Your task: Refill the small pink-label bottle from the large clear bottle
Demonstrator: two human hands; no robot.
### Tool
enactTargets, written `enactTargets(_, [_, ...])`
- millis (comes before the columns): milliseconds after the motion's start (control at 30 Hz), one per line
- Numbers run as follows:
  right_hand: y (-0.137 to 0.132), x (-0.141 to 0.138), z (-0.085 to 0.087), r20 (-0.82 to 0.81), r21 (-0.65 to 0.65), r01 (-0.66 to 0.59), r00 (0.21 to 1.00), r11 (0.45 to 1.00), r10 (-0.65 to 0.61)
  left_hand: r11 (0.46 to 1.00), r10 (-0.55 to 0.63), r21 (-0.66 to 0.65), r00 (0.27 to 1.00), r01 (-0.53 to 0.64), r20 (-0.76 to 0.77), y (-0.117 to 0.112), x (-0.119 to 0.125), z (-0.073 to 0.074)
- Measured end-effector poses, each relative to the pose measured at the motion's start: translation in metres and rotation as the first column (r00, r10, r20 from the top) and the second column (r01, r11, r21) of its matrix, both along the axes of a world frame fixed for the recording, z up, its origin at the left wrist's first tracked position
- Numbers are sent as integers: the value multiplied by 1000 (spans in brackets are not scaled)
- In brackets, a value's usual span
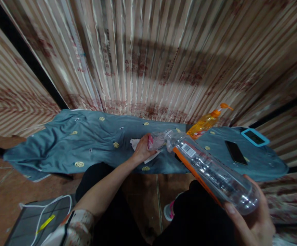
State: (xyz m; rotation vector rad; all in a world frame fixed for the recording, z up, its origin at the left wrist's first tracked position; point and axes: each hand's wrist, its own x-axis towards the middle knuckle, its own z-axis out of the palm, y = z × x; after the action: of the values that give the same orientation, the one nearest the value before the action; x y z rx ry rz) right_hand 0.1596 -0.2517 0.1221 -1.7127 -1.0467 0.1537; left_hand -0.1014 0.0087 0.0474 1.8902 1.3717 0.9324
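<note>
My left hand (141, 150) is closed around a small clear plastic bottle (158, 139) with a bit of pink on it, lying nearly on its side with its neck to the right. My right hand (253, 218) grips the base of a large clear plastic bottle (210, 167) with an orange label and a barcode. That bottle slants down to the left, and its neck meets the small bottle's neck; whether the mouths touch, I cannot tell. The large bottle looks empty. Beneath my left hand lies a piece of white tissue (151, 157).
A pump bottle (203, 125) of orange liquid stands behind the large bottle. A dark phone (235, 152) and a blue-framed device (255, 137) lie on the right of the cloth-covered table (99, 136). A patterned curtain (138, 68) hangs behind. A grey bag (33, 212) sits lower left.
</note>
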Motion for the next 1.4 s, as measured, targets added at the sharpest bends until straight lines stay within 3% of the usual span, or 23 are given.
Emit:
enactTargets(233, [-2,5,-6,-43,9,-26,999,1000,27,1000,-21,-14,1000,21,6,-1,-1,3])
enactTargets(500, [2,-1,6,-90,1,-9,996,1000,9,1000,-15,21,1000,15,8,0,-1,-1])
enactTargets(1200, [1,2,6,13,35,-29,1000,999,28,999,-22,30,999,23,-29,0,0,-1])
enactTargets(1400, [2,-1,8,-75,15,4,997,1000,-3,999,-15,29,1000,16,-24,0,-1,0])
